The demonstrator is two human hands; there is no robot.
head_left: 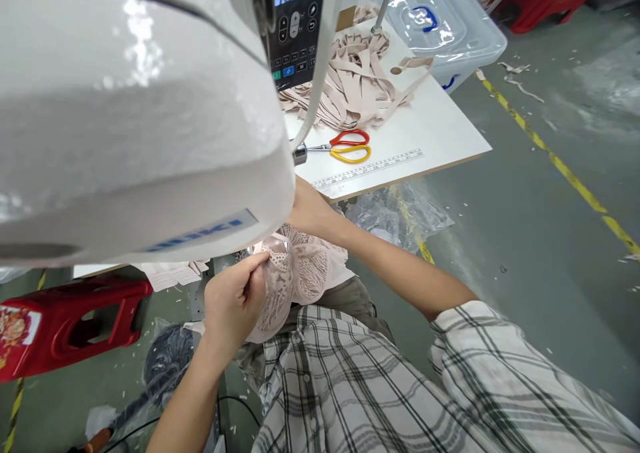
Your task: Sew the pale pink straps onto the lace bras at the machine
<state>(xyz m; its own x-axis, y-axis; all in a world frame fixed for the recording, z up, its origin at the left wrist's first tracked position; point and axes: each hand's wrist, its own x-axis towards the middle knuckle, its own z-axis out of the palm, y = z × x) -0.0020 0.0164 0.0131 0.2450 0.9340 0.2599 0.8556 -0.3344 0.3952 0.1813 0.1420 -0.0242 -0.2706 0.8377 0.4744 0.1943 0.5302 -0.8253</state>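
A pale pink lace bra (311, 266) hangs over my lap, its upper edge under the head of a white sewing machine (150, 126). At that edge my left hand (237, 293) pinches the scalloped lace between thumb and curled fingers. My right hand (303, 206) reaches in from the other side, and the machine head covers its fingers. What those fingers touch cannot be seen. A small light shines near the lace, just under the machine head.
Scissors (350, 147) with red and yellow handles and a clear ruler (370, 167) lie on the white table (450, 133). Behind them is a heap of beige straps (350, 83). A lidded plastic box (445, 23) stands beyond. At left is a red stool (75, 326).
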